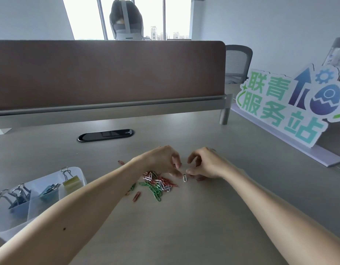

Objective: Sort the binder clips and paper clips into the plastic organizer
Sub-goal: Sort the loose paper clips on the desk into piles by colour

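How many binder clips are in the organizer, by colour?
Blue binder clips: 2
Teal binder clip: 1
Yellow binder clip: 1
Total in the organizer: 4, though the blue ones overlap, so that count is uncertain.

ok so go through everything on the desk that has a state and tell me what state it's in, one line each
plastic organizer: open-topped, binder clips already in three compartments
yellow binder clip: in the far compartment, handles up
blue binder clips: in the organizer, two compartments
paper clip pile: loose on the desk, colours mixed, unsorted
white paper clip: apart from the pile, by both hands' fingertips
left hand: fingers pinched over the pile
right hand: fingers curled, by the white clip
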`<state>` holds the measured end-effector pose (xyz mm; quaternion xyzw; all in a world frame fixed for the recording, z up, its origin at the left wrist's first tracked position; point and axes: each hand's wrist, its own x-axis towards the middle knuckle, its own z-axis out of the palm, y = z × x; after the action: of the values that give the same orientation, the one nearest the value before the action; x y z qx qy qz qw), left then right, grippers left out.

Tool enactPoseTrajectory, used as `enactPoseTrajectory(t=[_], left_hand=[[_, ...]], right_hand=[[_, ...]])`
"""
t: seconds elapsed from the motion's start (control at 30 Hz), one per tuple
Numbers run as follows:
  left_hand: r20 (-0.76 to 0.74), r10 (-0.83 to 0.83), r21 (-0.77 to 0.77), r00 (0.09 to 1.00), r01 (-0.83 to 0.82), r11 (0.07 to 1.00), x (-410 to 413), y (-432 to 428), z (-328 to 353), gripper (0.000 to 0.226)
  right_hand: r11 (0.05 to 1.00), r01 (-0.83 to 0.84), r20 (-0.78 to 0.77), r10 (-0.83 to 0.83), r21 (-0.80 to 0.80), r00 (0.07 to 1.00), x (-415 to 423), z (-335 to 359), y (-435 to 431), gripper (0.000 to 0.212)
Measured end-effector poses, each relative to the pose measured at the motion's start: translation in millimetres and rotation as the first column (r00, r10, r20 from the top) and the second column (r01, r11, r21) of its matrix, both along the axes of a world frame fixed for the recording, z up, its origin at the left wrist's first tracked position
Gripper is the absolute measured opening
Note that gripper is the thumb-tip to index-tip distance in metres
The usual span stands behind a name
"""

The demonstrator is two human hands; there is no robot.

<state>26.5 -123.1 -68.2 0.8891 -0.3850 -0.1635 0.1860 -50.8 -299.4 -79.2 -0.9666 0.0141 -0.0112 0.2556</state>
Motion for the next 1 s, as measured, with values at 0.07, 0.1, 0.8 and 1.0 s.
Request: enactPoseTrajectory(t=[0.07,0.1,0.8,1.0], left_hand=[[0.03,0.035,-0.027,0.999,-0.035,0.999,0.7,-0.3,-3.2,0.029],[0.057,0.054,-0.038,0.997,-0.052,0.998,0.2,-1.6,-5.6,0.032],[0.11,0.141,-0.028,0.984,-0.139,0.99,31.3,77.8,26.5,0.01],[0.032,-0.044,0.005,0.999,0.043,0.999,17.4,88.4,28.1,0.006]], right_hand=[[1.0,-0.002,-0.007,0.002,0.003,1.0,0.4,1.2,-5.3,0.029],[1.0,-0.002,-0.009,0.002,0.011,1.0,-0.2,1.2,-7.7,0.029],[0.993,-0.098,0.053,0.101,-0.067,0.993,27.1,6.6,24.4,0.014],[0.958,-0.275,-0.046,0.272,-0.078,0.961,15.4,19.5,44.8,0.01]])
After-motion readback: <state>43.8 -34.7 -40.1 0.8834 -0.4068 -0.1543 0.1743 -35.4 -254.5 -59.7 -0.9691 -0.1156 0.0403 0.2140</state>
